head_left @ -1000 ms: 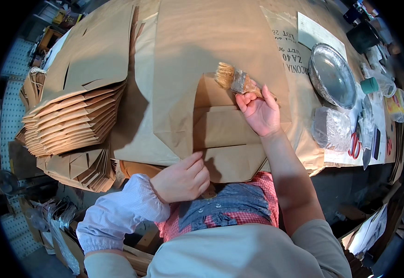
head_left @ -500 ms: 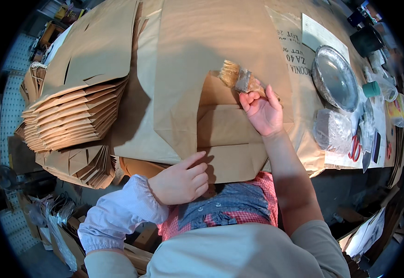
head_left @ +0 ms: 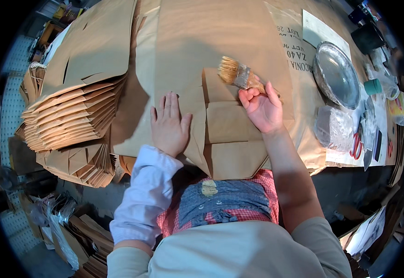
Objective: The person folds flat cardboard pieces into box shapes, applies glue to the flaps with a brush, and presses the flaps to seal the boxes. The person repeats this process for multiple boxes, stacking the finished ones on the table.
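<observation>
My right hand [head_left: 263,108] grips a wide paintbrush [head_left: 237,74] with pale bristles, held over the upper corner of a folded brown paper bag bottom [head_left: 232,139]. My left hand [head_left: 168,125] lies flat, fingers apart, on the brown paper sheet [head_left: 188,51] just left of the fold. The folded flaps lie between my two hands, near the table's front edge.
A tall stack of finished brown paper bags [head_left: 72,116] sits at the left. At the right are a round metal dish [head_left: 336,74], a clear plastic container [head_left: 334,127], red-handled scissors [head_left: 355,144], a teal cap [head_left: 373,86] and a printed sheet [head_left: 294,46].
My left hand has moved up from the table's front edge and now presses flat on the paper. My right hand has shifted slightly with the brush.
</observation>
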Available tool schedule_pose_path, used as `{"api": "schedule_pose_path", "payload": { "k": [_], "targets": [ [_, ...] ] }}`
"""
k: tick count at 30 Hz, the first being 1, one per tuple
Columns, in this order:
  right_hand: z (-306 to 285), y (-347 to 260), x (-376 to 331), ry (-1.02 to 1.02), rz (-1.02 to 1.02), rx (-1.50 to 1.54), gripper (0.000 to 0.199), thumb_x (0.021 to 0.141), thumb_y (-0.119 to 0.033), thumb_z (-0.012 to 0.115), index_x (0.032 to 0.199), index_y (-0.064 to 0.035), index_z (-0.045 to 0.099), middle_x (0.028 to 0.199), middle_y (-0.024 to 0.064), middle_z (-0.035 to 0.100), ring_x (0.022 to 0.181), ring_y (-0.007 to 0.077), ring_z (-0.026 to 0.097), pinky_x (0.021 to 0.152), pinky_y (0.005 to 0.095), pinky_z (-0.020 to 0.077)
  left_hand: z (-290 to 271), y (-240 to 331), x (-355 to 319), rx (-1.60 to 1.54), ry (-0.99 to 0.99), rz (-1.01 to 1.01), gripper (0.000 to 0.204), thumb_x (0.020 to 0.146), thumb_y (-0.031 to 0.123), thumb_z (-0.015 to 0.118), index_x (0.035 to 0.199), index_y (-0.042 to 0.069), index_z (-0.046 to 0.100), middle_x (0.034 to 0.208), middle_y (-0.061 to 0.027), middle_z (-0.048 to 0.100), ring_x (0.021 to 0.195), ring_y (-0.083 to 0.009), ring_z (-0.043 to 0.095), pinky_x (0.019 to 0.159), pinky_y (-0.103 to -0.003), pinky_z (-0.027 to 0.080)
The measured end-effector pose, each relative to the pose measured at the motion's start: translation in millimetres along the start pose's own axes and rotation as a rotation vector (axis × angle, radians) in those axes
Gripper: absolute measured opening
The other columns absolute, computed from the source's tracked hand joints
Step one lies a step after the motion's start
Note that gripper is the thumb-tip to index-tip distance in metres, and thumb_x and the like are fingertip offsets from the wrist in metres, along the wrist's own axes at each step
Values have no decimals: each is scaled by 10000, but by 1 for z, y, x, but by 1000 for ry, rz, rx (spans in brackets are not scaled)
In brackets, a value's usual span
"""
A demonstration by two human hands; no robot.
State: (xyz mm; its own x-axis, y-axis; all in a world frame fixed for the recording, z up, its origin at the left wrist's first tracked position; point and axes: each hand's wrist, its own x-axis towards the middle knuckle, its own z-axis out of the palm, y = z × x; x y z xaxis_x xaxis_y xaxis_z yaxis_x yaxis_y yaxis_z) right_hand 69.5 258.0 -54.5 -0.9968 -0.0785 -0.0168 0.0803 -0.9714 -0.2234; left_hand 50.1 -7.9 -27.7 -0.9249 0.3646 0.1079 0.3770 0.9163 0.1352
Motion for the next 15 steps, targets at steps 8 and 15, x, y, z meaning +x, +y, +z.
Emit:
{"api": "schedule_pose_path", "payload": {
  "k": [8,15],
  "targets": [
    [-3,-1,-2,57,-1,-50,380,1004,-321,442,1240,-25,467,903,150,678,943,304,647,966,430,472,-6,45,-26,17,-80,75,686,902,383,515,1444,12,317,1501,-232,275,1398,-363,250,1139,-495,166],
    [-7,0,-1,32,-16,-67,364,1001,-308,457,1232,-28,477,869,127,666,896,267,650,957,432,482,-35,3,-17,-556,85,4,474,905,206,512,1310,-24,427,1286,-276,482,1192,-435,460,973,-468,397]
  ]
}}
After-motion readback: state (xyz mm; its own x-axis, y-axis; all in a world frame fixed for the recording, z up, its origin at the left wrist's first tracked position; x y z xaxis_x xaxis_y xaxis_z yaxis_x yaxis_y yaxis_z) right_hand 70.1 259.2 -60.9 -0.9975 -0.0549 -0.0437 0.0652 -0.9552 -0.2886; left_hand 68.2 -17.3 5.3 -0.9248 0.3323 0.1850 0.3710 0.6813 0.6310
